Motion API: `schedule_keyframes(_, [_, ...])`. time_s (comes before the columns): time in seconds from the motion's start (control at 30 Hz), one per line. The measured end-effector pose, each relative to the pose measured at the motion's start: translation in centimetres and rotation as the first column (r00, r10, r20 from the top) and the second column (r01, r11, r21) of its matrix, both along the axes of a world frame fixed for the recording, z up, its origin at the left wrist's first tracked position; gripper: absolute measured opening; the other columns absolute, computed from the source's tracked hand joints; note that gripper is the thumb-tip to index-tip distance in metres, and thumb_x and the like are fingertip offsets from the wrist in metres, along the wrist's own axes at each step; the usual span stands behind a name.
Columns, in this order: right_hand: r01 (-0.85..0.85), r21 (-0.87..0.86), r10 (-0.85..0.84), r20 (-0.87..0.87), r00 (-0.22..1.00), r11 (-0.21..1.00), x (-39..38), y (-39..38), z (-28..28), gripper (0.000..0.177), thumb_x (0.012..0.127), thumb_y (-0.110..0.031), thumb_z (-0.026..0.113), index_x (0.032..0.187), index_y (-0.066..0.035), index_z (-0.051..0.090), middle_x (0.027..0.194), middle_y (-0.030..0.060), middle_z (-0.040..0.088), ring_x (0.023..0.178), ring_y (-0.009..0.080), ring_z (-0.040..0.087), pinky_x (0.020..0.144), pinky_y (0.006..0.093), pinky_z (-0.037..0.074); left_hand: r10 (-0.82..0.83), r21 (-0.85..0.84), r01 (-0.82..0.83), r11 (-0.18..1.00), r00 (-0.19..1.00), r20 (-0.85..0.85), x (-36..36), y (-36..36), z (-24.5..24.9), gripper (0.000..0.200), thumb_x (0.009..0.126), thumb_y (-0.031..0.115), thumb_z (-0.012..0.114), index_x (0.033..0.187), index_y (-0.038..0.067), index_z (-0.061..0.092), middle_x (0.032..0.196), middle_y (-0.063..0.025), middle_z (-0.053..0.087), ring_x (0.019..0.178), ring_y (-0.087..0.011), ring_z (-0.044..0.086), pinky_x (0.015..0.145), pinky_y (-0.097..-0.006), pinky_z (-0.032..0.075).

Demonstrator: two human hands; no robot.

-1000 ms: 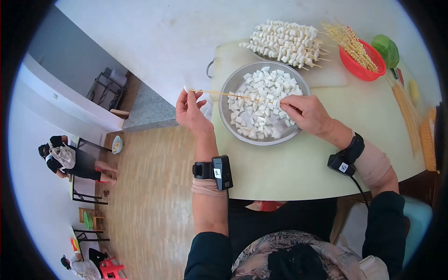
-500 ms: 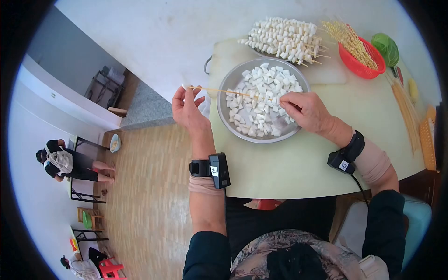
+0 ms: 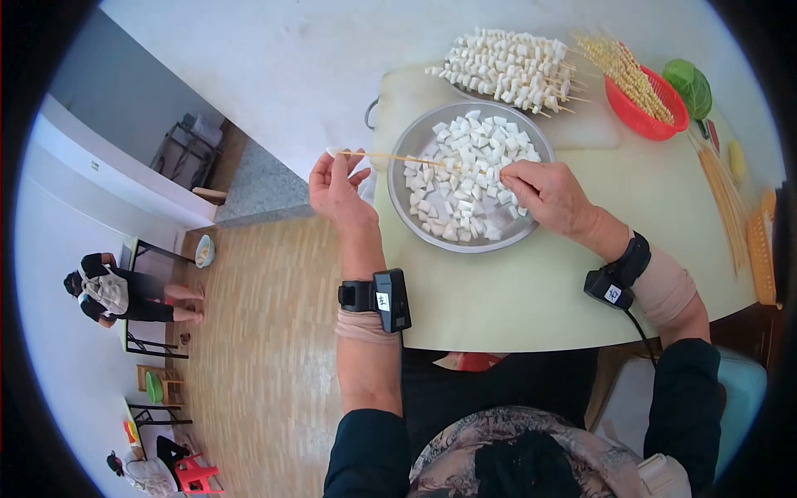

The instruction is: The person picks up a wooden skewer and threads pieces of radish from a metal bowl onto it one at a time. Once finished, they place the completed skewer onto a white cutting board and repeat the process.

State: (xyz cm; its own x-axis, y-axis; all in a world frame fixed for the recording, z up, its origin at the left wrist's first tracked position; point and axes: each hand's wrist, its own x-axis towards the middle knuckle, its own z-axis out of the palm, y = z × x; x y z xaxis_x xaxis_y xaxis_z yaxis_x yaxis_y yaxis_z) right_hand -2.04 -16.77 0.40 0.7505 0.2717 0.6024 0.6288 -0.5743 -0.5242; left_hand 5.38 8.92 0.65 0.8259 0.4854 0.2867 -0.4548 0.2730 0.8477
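Observation:
A thin wooden skewer (image 3: 394, 157) stretches between my hands, over a round metal pan (image 3: 402, 212) of cut white chunks (image 3: 461, 199). My left hand (image 3: 342, 199), left of the pan, pinches a white chunk (image 3: 334, 152) at the skewer's left end. Closed around the skewer's other end is my right hand (image 3: 548, 195), above the pan's right side. Its fingers hide that end.
Behind the pan, finished white skewers (image 3: 510, 70) are heaped on a cutting board (image 3: 594, 133). A red basket (image 3: 631, 112) holds other skewers, beside a green cabbage (image 3: 686, 87). Bare sticks (image 3: 722, 199) lie at right. Two people are at tables far left.
Both hands and the skewer stay in nearly the same pose. The whole view has shifted very slightly.

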Motion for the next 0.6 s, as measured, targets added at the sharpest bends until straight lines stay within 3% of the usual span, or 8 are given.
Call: schedule_keyframes(0.6, [0.004,0.012,-0.004,0.016,1.0,1.0,0.08,0.04,0.06,0.006,0.081,-0.01,0.058,0.082,-0.004,0.059,0.068,0.0133,0.059,0.059,0.0303,0.058,0.053,0.0352,0.045,0.107,0.086,-0.109,0.99,0.994,0.026,0.24,-0.06,0.1,0.019,0.083,0.01,0.061,0.097,0.0,0.055,0.09,-0.0069,0.058,0.076,-0.0171,0.064,0.054,-0.024,0.05])
